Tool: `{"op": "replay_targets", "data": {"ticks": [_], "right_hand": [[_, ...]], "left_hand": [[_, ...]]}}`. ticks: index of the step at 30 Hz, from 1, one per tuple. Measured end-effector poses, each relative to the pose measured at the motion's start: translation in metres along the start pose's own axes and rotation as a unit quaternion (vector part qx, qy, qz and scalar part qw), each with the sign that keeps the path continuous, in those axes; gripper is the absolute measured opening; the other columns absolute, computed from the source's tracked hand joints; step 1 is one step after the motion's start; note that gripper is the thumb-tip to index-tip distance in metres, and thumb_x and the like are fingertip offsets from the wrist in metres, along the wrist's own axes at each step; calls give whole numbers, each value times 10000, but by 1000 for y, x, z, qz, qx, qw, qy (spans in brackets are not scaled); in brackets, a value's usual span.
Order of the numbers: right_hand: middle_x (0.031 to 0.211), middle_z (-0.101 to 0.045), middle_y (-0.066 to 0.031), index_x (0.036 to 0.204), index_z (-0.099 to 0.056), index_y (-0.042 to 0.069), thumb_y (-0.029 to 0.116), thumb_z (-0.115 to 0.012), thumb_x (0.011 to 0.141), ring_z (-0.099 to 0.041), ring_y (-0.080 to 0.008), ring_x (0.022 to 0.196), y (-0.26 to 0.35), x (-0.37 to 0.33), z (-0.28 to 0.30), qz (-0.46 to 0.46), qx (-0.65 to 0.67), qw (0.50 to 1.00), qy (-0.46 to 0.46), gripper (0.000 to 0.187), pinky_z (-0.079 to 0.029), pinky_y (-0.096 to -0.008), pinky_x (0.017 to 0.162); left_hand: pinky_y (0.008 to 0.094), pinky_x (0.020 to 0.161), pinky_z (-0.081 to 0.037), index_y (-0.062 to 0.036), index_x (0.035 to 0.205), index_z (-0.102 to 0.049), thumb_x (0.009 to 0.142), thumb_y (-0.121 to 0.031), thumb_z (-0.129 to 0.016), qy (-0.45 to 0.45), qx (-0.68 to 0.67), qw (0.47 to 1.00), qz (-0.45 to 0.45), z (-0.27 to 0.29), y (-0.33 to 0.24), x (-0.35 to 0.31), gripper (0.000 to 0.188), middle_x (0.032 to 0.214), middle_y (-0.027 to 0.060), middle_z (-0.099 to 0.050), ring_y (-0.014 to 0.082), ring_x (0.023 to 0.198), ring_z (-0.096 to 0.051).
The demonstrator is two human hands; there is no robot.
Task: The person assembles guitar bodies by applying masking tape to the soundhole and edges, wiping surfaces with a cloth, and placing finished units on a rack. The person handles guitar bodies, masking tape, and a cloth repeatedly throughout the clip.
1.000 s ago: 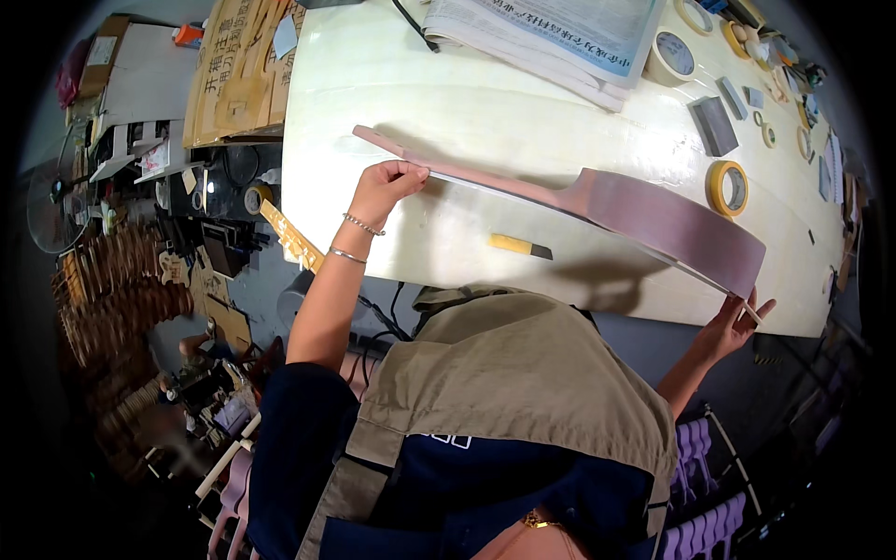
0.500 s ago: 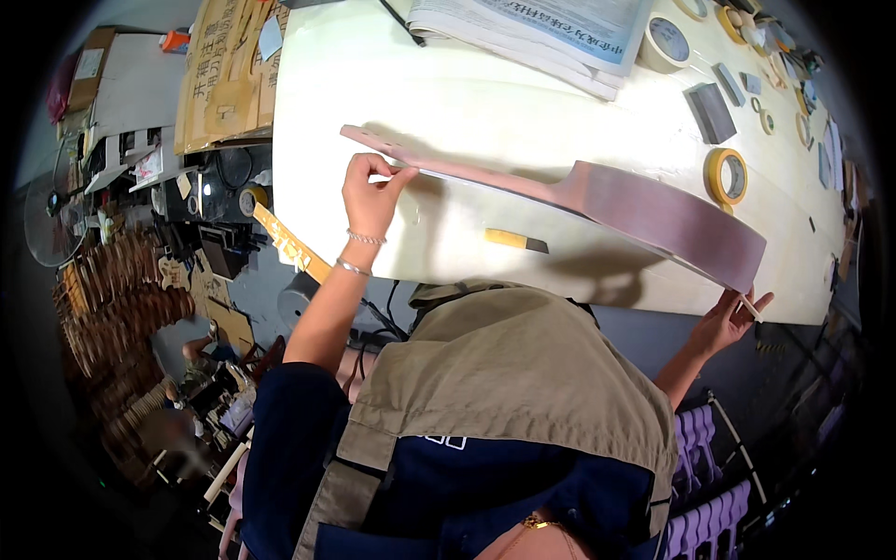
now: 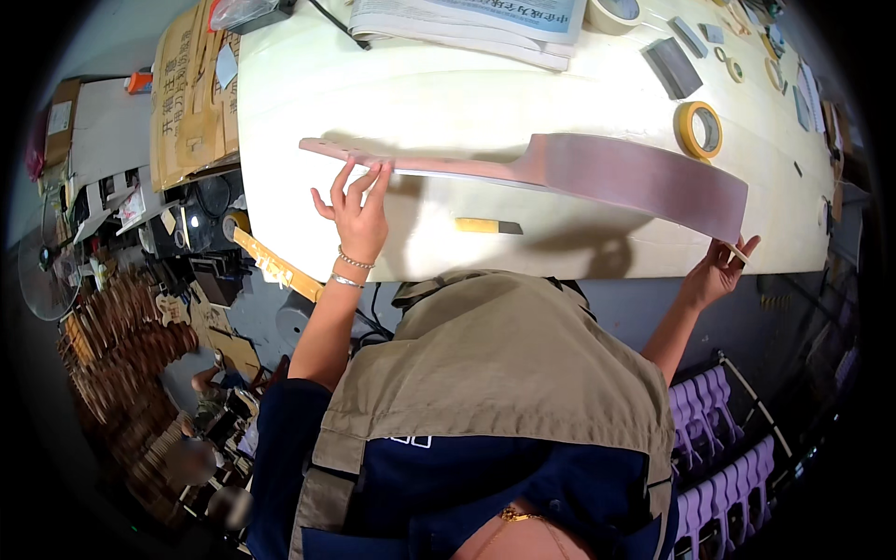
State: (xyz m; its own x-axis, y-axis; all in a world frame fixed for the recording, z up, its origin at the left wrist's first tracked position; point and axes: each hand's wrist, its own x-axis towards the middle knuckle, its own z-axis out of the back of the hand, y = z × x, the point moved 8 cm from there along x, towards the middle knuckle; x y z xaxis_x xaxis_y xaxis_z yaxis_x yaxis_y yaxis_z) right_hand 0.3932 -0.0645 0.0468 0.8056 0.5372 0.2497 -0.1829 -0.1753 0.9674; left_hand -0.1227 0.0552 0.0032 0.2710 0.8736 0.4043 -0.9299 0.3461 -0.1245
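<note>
An unvarnished pinkish guitar [image 3: 644, 182] lies across my front, side turned up, its headstock to the left and its rounded body to the right. It casts a shadow on the pale table [image 3: 308, 247] below. My left hand [image 3: 359, 215] has its fingertips at the neck near the headstock, a thumb and finger at the edge and other fingers spread. At the body's bottom end, my right hand [image 3: 714, 277] grips a short pale stick [image 3: 737, 254]. Whether the stick is fixed to the body cannot be told. A yellow-and-dark strip [image 3: 488, 226] rests on the table nearer me.
Beyond the body lie a yellow tape roll [image 3: 698, 130], a grey block [image 3: 672, 68] and a white tape roll [image 3: 616, 11]. Newspapers [image 3: 476, 28] are stacked at the far edge. A cardboard box [image 3: 191, 103] stands left; purple racks [image 3: 714, 457] stand lower right.
The scene has shifted left and slightly up in view. My left hand has gone from a tight pinch on the neck to more spread fingers. The guitar's body has tilted slightly.
</note>
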Motion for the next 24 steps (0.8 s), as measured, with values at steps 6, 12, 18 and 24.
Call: {"op": "replay_targets", "data": {"ticks": [6, 12, 18, 24], "right_hand": [[1179, -527, -115, 1412, -279, 19, -150, -555, 817, -553, -172, 1038, 1, -1, -2, 11, -16, 1000, -5, 677, -499, -298, 895], [1211, -502, -111, 1399, -333, 55, -143, -582, 808, -549, -166, 1027, -1, -2, -1, 6, -23, 1000, -11, 671, -518, -278, 869], [1222, -490, -105, 1405, -338, 83, -142, -594, 800, -540, -159, 1035, 1, -4, -4, -10, -2, 1000, -22, 694, -517, -284, 868], [1237, -466, -103, 1422, -308, 93, -140, -596, 800, -550, -154, 1023, 0, -6, -5, -4, -17, 1000, -17, 724, -497, -279, 885]], "left_hand": [[532, 1076, 57, -297, 1135, -646, 735, 50, -543, 10, -4, 1000, -10, -1, -17, 5, 539, 1120, -76, -586, 215, 1243, -400], [526, 1083, 60, -283, 1132, -647, 729, 38, -539, 23, -53, 997, -53, -2, -63, 15, 526, 1185, -100, -572, 217, 1255, -391], [544, 1077, 46, -273, 1135, -644, 736, 6, -533, 23, -101, 990, -98, -5, -113, 26, 500, 1208, -102, -562, 219, 1248, -402], [548, 1076, 42, -269, 1119, -646, 759, -31, -535, 12, -83, 986, -145, -7, -154, 33, 446, 1201, -93, -564, 198, 1243, -415]]}}
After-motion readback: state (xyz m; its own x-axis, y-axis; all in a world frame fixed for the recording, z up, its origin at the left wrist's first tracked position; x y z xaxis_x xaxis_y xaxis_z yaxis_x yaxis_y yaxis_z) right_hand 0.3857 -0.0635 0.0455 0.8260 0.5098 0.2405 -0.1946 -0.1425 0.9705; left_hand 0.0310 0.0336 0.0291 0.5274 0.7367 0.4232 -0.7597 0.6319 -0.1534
